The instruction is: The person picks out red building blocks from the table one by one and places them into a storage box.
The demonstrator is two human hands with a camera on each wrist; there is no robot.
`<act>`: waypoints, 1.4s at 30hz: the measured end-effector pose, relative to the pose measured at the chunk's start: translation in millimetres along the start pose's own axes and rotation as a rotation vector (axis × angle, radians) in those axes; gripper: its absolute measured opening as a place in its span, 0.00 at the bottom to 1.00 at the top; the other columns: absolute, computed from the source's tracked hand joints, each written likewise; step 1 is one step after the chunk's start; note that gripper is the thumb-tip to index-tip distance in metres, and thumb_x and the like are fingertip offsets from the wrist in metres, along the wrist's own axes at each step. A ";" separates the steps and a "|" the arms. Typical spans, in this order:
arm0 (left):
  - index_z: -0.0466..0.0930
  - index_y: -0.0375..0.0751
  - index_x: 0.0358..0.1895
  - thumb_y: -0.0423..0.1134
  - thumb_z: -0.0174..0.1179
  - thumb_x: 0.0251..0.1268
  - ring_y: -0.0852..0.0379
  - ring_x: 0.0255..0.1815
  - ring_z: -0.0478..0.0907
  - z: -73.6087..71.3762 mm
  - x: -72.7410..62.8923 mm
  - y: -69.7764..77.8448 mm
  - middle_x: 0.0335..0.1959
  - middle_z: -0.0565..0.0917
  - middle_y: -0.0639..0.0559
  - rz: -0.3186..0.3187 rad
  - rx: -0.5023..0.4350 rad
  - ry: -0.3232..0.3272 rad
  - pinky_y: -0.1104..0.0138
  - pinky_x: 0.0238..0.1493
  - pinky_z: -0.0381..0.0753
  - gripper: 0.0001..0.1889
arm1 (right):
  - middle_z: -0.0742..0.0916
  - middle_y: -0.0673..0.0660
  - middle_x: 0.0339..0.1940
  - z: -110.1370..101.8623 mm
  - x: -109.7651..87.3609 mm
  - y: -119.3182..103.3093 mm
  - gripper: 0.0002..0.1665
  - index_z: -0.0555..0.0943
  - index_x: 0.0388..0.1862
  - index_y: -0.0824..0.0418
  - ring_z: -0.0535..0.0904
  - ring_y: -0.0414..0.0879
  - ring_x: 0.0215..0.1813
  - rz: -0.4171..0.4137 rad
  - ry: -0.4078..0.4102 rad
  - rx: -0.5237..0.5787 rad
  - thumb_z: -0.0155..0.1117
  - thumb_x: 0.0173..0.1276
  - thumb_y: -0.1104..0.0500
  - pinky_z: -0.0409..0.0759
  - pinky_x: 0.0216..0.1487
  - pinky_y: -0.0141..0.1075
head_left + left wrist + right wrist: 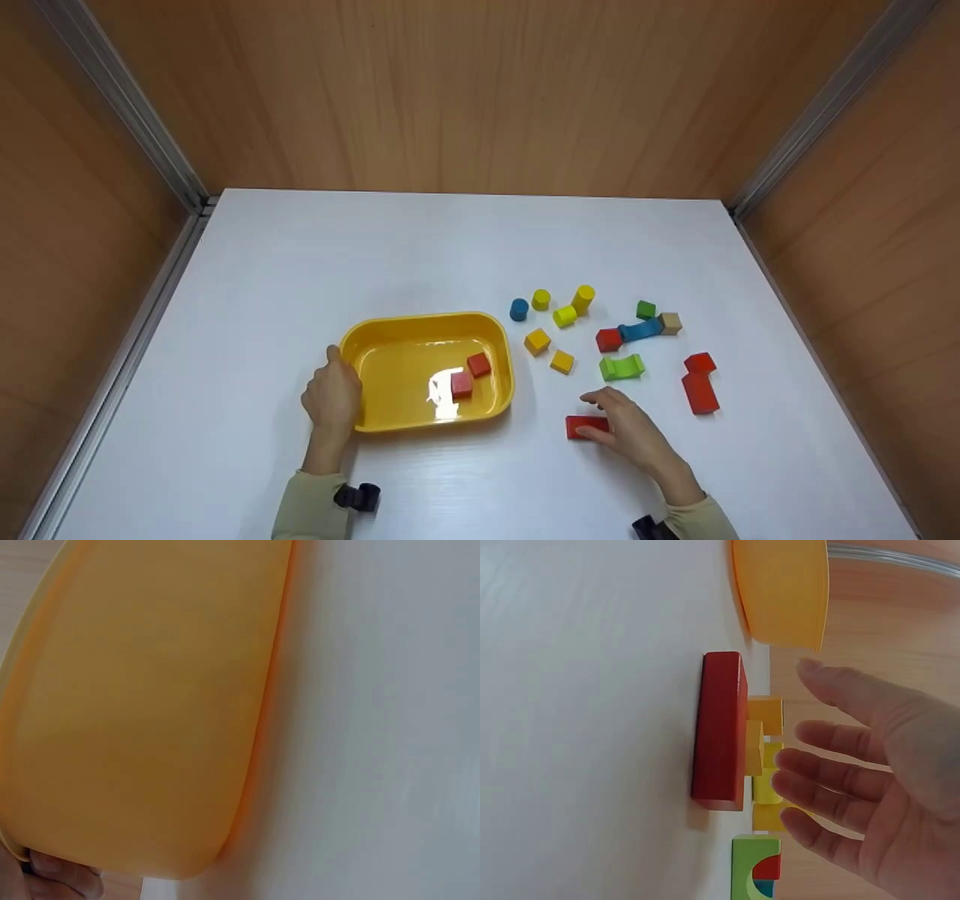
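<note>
Light khaki sleeves (311, 504) of woven-looking cloth lie nearest, a black wrist strap (357, 496) at the left cuff. Beyond it, the left hand (332, 394) grips the side of a yellow tray (401, 367), thumb over the rim and fingers (64, 877) curled beneath it. The tray is glossy and smooth, a rounded rectangle with sloping walls; two red cubes (461, 385) sit near its right end. Right of the tray, a long rectangular red block (583, 426), flat-faced with crisp edges, lies on the smooth white surface (300, 247). The right hand (634, 427) is just over its right end, fingers well parted and holding nothing; the right wrist view shows them apart from the block. Behind the block stand two orange-yellow cubes (537, 341), partly hidden by it in that view. Near these are a blue cylinder (518, 309) and three yellow cylinders (541, 300), one on its side. Just past the right hand's fingers lies a light green arch (621, 367); farther back, a blue curved piece (640, 330) lies between a red cube (609, 340) and a plain wooden cube (670, 323), a dark green block (646, 309) beside it. Two red pieces (700, 394) lie farther right. Wood-grained panels (480, 97) enclose the surface.
</note>
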State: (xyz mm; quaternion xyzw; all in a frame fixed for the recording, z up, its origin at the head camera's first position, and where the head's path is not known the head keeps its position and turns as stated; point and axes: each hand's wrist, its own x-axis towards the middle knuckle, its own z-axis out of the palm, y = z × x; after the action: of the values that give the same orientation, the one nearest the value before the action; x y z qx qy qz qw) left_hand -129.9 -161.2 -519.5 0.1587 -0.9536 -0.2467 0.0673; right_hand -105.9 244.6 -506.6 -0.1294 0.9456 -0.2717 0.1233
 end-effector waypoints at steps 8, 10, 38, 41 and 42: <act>0.64 0.28 0.46 0.32 0.43 0.64 0.52 0.11 0.66 -1.2 0.0 0.2 0.12 0.69 0.46 -0.007 0.004 -0.007 0.63 0.11 0.65 0.11 | 0.76 0.52 0.48 4.3 -3.3 8.5 0.32 0.72 0.53 0.55 0.71 0.46 0.49 0.021 -0.021 -0.009 0.70 0.48 0.50 0.72 0.48 0.42; 0.64 0.29 0.46 0.32 0.43 0.64 0.52 0.11 0.66 -1.0 0.3 0.2 0.12 0.69 0.46 -0.007 0.003 -0.006 0.63 0.11 0.64 0.11 | 0.76 0.51 0.48 4.8 -3.7 9.8 0.33 0.72 0.54 0.55 0.71 0.46 0.50 0.030 -0.035 -0.003 0.70 0.48 0.50 0.72 0.49 0.43; 0.64 0.30 0.42 0.31 0.44 0.63 0.52 0.10 0.66 1.6 -0.3 -1.3 0.11 0.69 0.46 0.011 -0.002 0.029 0.63 0.10 0.64 0.08 | 0.77 0.50 0.37 12.1 2.7 14.4 0.20 0.77 0.43 0.58 0.71 0.45 0.41 -0.034 -0.044 -0.071 0.69 0.51 0.57 0.72 0.45 0.43; 0.64 0.30 0.43 0.31 0.43 0.63 0.52 0.10 0.66 1.8 -0.2 -0.8 0.11 0.69 0.46 0.008 -0.004 0.030 0.63 0.10 0.64 0.08 | 0.77 0.50 0.36 12.7 3.9 13.6 0.19 0.77 0.43 0.59 0.71 0.44 0.40 -0.051 -0.041 -0.066 0.68 0.51 0.58 0.72 0.45 0.42; 0.64 0.30 0.43 0.31 0.44 0.63 0.52 0.10 0.66 1.9 -0.1 -0.8 0.11 0.69 0.46 0.006 -0.005 0.031 0.63 0.10 0.64 0.09 | 0.77 0.50 0.36 12.7 4.2 13.0 0.19 0.77 0.43 0.60 0.71 0.44 0.39 -0.053 -0.041 -0.064 0.68 0.51 0.58 0.72 0.44 0.42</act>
State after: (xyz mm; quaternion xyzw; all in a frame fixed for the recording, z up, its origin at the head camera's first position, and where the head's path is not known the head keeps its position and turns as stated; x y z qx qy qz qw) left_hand -130.0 -161.0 -521.5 0.1594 -0.9523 -0.2465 0.0833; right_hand -108.3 247.8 -524.8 -0.1639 0.9474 -0.2416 0.1313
